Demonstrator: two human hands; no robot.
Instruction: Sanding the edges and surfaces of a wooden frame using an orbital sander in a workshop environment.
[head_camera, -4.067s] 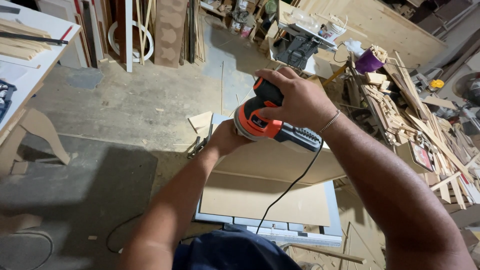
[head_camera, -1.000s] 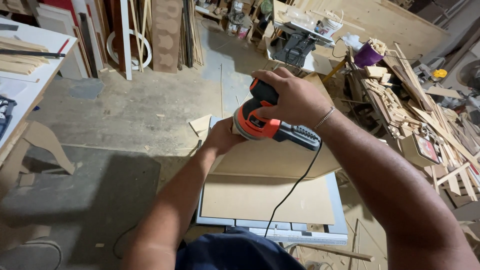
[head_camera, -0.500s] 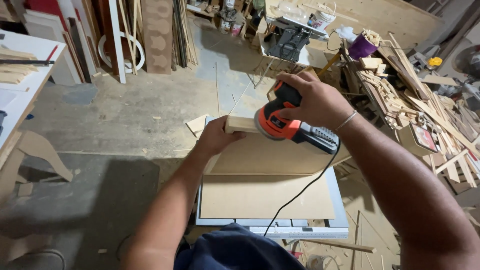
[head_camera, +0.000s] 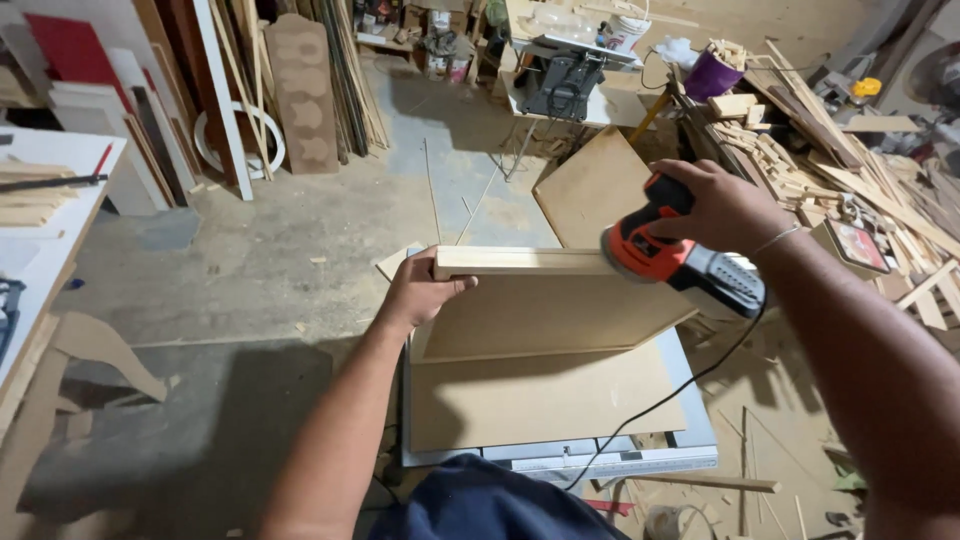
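My left hand (head_camera: 422, 292) grips the left end of a tan wooden board (head_camera: 545, 312) that stands tilted on its edge over a flat brown sheet (head_camera: 540, 395). My right hand (head_camera: 722, 205) is closed around an orange and black electric sander (head_camera: 668, 252), whose pad rests on the right end of the board's top edge. A black cord (head_camera: 660, 405) hangs from the sander across the sheet toward me.
The sheet lies on a grey metal work stand (head_camera: 560, 458). A heap of wood offcuts (head_camera: 850, 190) fills the right side. Boards and panels (head_camera: 270, 90) lean at the back left, and a white table (head_camera: 45, 240) stands at the left. A table saw (head_camera: 565, 80) sits behind.
The sander has slid from the board's left end along its top edge to the right end, exposing the edge. My left hand still holds the left end.
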